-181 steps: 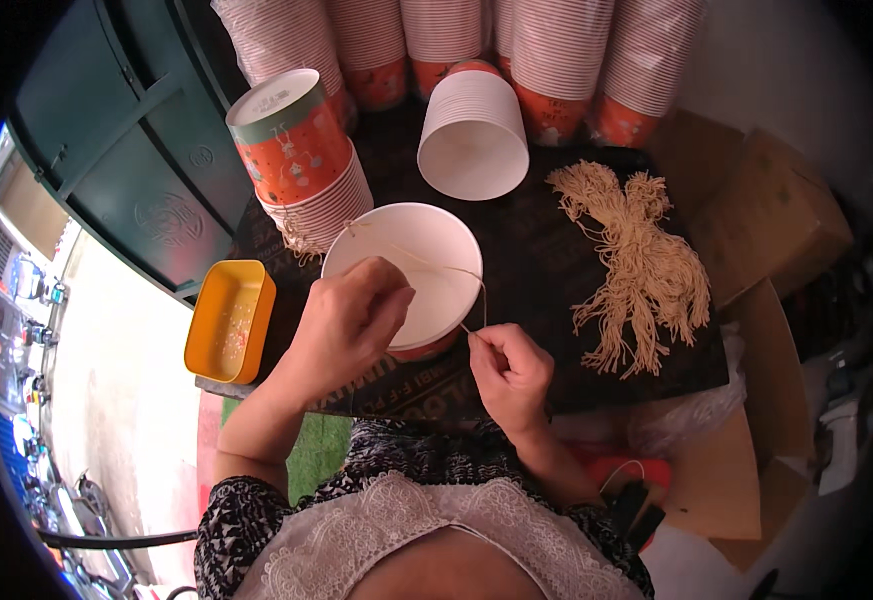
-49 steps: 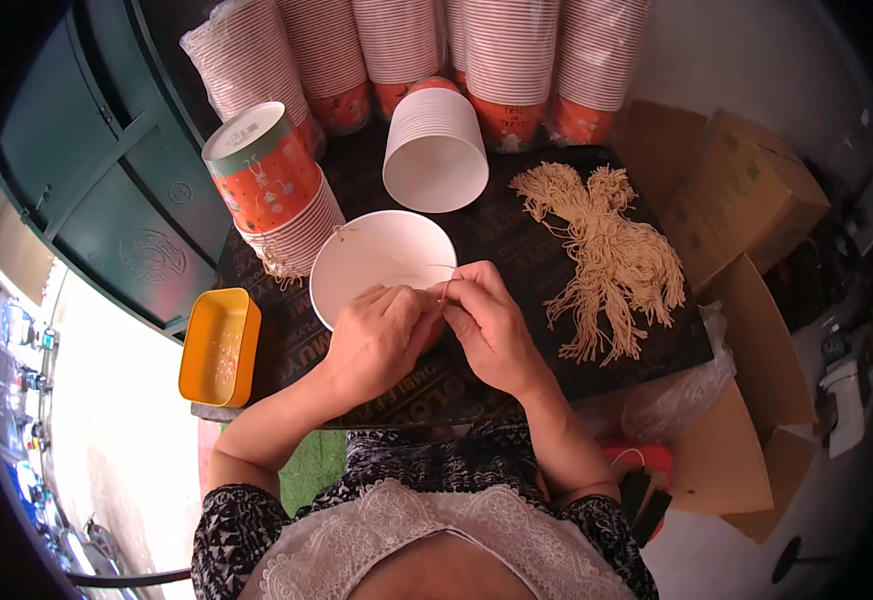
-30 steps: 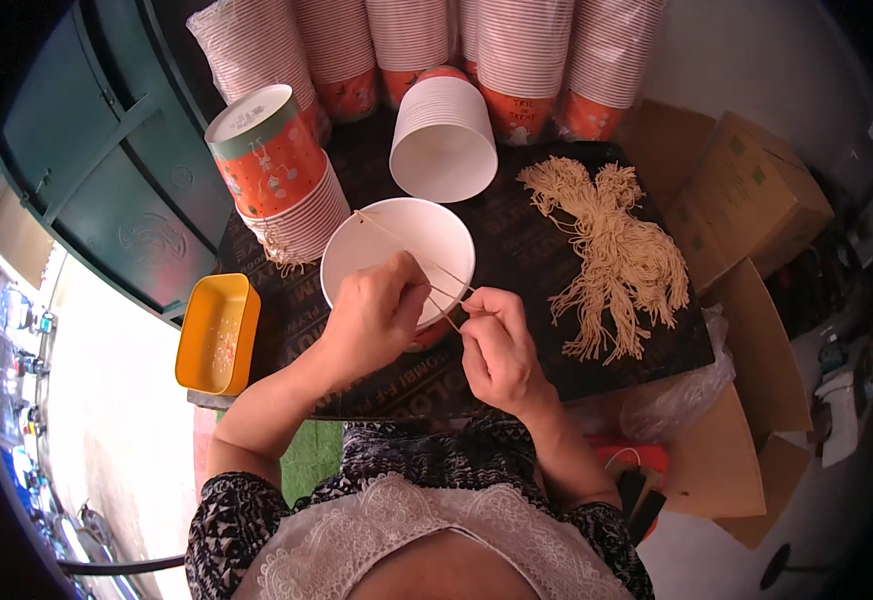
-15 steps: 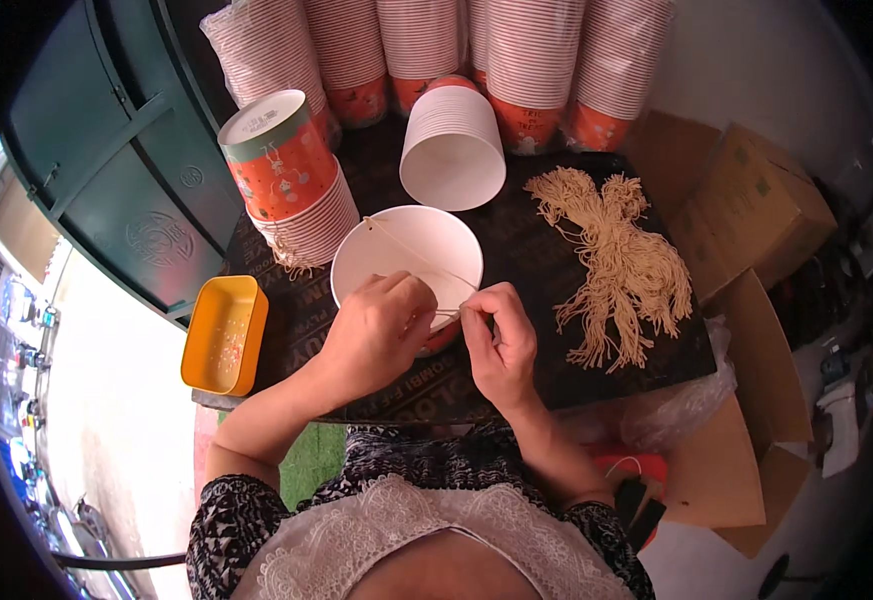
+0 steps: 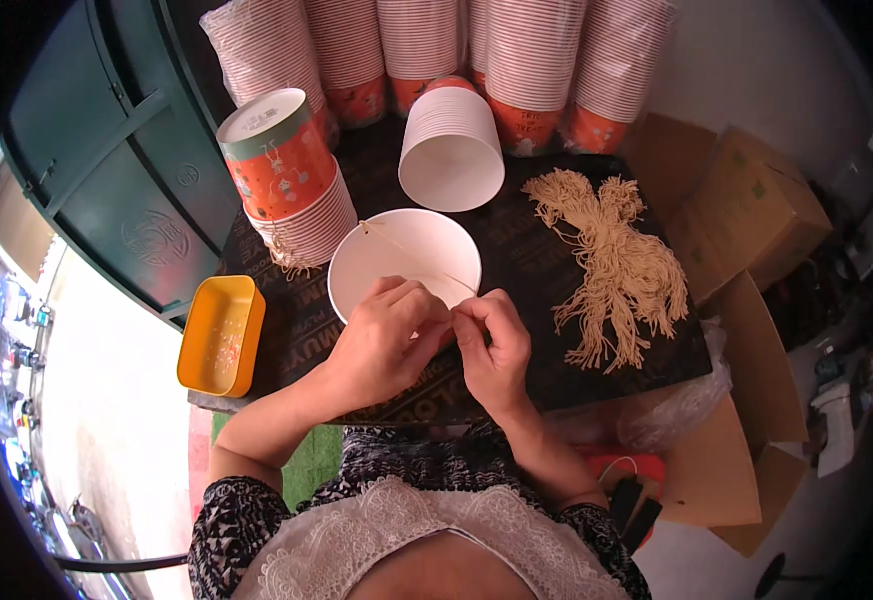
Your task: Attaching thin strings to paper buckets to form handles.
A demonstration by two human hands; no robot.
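Dark table (image 5: 536, 340) backed by tall stacks of paper cups (image 5: 516, 60); a heap of tan cords (image 5: 616, 270) lies on its right part; a white paper bowl (image 5: 396, 255) stands at centre; the left hand (image 5: 386, 335) and right hand (image 5: 491, 345), fingertips pinched shut, hold a thin cord (image 5: 421, 262) stretched across the bowl's mouth at its near rim

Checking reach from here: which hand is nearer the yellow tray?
Left. The left hand sits at the white bowl's near rim, on the yellow tray's side; the right hand lies beyond it.
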